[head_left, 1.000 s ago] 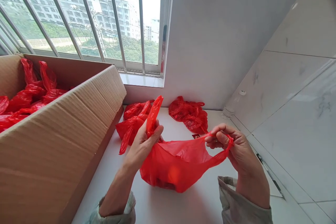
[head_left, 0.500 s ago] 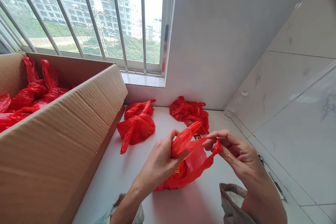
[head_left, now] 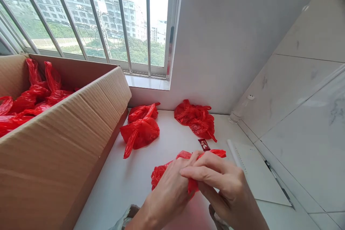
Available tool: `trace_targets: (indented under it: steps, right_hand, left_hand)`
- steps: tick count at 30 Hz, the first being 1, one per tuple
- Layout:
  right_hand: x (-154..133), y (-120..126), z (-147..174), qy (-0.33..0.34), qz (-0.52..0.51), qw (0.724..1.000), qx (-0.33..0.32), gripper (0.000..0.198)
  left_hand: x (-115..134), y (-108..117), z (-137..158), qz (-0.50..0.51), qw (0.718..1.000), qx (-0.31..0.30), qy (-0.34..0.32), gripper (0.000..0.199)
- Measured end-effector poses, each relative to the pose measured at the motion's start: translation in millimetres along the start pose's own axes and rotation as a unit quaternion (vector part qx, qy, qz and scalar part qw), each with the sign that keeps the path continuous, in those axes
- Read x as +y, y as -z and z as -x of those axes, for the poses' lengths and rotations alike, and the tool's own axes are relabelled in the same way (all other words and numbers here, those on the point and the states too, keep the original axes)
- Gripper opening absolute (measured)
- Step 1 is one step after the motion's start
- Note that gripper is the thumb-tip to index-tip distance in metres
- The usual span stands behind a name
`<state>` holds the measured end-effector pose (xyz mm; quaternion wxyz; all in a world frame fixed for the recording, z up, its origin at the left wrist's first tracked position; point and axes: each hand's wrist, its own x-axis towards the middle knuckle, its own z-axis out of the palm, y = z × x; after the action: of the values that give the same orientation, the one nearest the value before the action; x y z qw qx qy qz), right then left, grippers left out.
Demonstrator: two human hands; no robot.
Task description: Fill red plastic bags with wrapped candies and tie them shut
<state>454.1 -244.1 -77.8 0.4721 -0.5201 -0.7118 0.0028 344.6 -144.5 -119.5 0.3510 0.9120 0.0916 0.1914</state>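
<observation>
A thin red plastic bag [head_left: 159, 173] lies on the white tabletop, bunched up under both of my hands. My left hand [head_left: 171, 187] is closed on its gathered plastic from the left, with the fingertips hidden. Crossing over from the right, my right hand [head_left: 221, 178] is closed on the bag's upper part, and its fingers overlap the left hand. A strip of red plastic sticks out beyond the right knuckles. Just past the hands sits a small dark red packet [head_left: 204, 145]. What the bag contains is hidden.
Two tied red bags [head_left: 140, 131] rest left of the hands, and a heap of red bags [head_left: 195, 116] lies by the wall. A large cardboard box [head_left: 67, 122] holding several red bags stands at left. A spiral notebook [head_left: 258, 172] and a pen [head_left: 277, 179] lie at right.
My hands have come together and lower; my right hand moved left across my left. The bag's opening, spread before, is now bunched up. The small packet and the notebook have come into fuller view.
</observation>
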Motion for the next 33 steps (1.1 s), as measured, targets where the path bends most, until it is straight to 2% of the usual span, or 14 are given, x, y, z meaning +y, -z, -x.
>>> trace_targets:
  steps: [1, 3, 5, 7, 9, 11, 14, 18, 20, 23, 25, 27, 29, 33]
  right_hand:
    - [-1, -1, -1, 0.013, 0.006, 1.000, -0.006, 0.033]
    - [3, -1, 0, 0.013, 0.057, 0.998, 0.007, 0.037]
    - [13, 2, 1, -0.014, 0.130, 0.991, 0.027, 0.040]
    - [26, 7, 2, -0.062, 0.163, 0.985, 0.014, 0.043]
    - [35, 11, 4, -0.114, 0.133, 0.984, -0.021, 0.039]
    - [37, 13, 5, -0.139, 0.089, 0.986, -0.016, 0.028]
    - [30, 13, 5, -0.114, 0.047, 0.992, 0.002, 0.023]
    - [22, 12, 5, -0.095, 0.039, 0.994, -0.047, 0.021]
    - [24, 12, 4, -0.123, 0.073, 0.990, -0.002, 0.013]
    - [31, 11, 1, -0.179, 0.087, 0.976, 0.085, 0.031]
    - [34, 8, 0, -0.190, 0.075, 0.975, 0.090, 0.024]
    - [33, 5, -1, -0.182, 0.065, 0.978, 0.073, 0.007]
    - [31, 2, 0, -0.161, 0.044, 0.986, 0.029, 0.008]
    - [27, -1, 0, -0.139, 0.014, 0.981, -0.133, 0.004]
  left_hand:
    - [-1, 2, -2, 0.017, 1.000, -0.010, 0.010, 0.012]
    - [-4, 8, -7, 0.064, 0.997, -0.024, 0.033, 0.020]
    - [-8, 14, -9, 0.122, 0.990, -0.025, 0.061, 0.029]
    - [-12, 20, -10, 0.187, 0.977, -0.017, 0.101, 0.036]
    - [-14, 25, -10, 0.263, 0.953, -0.016, 0.148, 0.043]
    - [-16, 30, -9, 0.321, 0.932, -0.017, 0.170, 0.049]
    - [-21, 36, -8, 0.356, 0.921, -0.005, 0.159, 0.054]
    - [-27, 40, -8, 0.385, 0.906, 0.005, 0.178, 0.045]
    - [-27, 42, -8, 0.379, 0.908, -0.012, 0.179, 0.047]
    - [-24, 44, -8, 0.352, 0.920, -0.037, 0.169, 0.051]
    - [-22, 43, -8, 0.351, 0.920, -0.040, 0.170, 0.051]
    - [-22, 43, -9, 0.358, 0.916, -0.026, 0.178, 0.050]
    - [-23, 43, -9, 0.369, 0.910, -0.003, 0.190, 0.045]
    - [-26, 47, -9, 0.386, 0.909, -0.011, 0.159, 0.029]
